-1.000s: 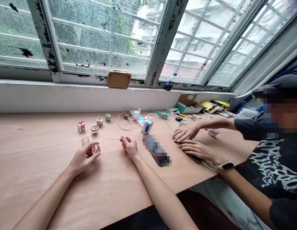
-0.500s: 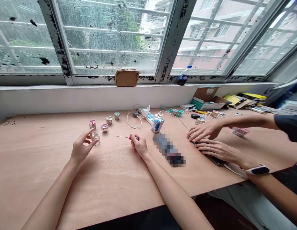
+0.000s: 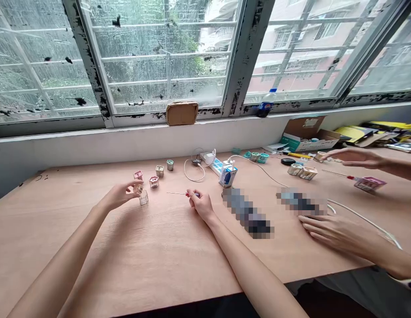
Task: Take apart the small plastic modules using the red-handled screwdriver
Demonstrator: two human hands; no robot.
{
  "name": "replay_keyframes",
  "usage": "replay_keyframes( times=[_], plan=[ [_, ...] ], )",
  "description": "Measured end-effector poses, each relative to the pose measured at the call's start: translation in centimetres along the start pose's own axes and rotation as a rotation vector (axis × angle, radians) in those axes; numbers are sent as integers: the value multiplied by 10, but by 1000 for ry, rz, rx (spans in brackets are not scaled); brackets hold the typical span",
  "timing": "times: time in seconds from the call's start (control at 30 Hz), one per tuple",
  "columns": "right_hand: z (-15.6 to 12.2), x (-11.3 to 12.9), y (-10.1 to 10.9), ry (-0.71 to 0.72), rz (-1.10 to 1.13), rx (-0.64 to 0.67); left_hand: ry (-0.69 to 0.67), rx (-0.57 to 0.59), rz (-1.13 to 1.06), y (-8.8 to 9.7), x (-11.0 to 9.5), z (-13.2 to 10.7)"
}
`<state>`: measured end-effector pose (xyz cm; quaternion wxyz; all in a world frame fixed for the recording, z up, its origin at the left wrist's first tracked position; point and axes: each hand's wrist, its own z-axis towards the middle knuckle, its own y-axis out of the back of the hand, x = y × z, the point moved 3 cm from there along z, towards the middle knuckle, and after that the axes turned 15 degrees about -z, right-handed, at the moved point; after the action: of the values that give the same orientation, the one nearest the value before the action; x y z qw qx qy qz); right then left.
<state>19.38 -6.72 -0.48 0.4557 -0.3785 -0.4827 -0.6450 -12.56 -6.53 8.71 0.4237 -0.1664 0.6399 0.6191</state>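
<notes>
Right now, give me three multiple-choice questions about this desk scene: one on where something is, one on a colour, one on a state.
1. Where is the brown cardboard packet? A: on the white window ledge. B: on the wooden desk. C: in a person's hand.
2. What colour is the handle of the thin screwdriver in the right hand? A: green. B: red. C: yellow.
3. How does the blue-labelled plastic bottle stand? A: on its side. B: crushed flat. C: upright.

1 A: the packet sits on the ledge at the foot of the window.
2 B: red shows right beside the hand.
3 C: its cap points straight up.
</notes>
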Motion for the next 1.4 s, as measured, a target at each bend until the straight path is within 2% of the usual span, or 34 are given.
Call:
replay_keyframes(
  times=[0.2, 0.5, 0.73, 1.1, 1.4],
  plan=[
    [0, 2, 0, 10, -8, -2, 19, 156, 51, 0, -6, 8],
    [1, 5, 1, -6, 1, 10, 36, 259, 114, 0, -2, 16],
    [1, 6, 2, -27, -2, 7, 21, 286, 126, -5, 10, 21],
    [0, 6, 2, -29, -5, 15, 56, 274, 118, -11, 7, 24],
    [0, 8, 2, -18, -22, 12, 56, 250, 83, -15, 13, 27]
  ],
)
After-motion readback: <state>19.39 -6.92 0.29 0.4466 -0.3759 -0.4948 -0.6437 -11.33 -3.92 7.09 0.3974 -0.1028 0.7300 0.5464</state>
